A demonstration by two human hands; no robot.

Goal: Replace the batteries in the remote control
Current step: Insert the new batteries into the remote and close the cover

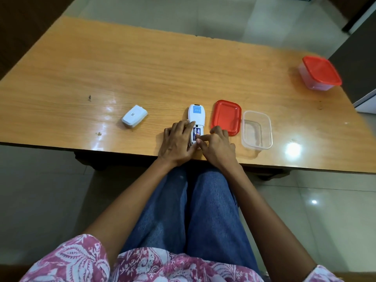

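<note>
- A seated person's lap lay nearest; both bare arms reached forward to the near edge of a wooden table (142,64).
- The left hand (177,141) curled loosely around the left side of a white remote (196,115), which lay face down with its battery bay uncovered.
- Two batteries (197,132) sat side by side in the bay.
- The right hand (218,146) was half closed, gripping nothing, one fingertip (198,138) pressing on the batteries.
- Right of the hands stood a clear tub (257,130), empty, its red lid (226,117) just beside it.
- A white cover (134,116) lay to the left.
- A lidded tub (320,73) stood at the far right corner, contents unclear.
</note>
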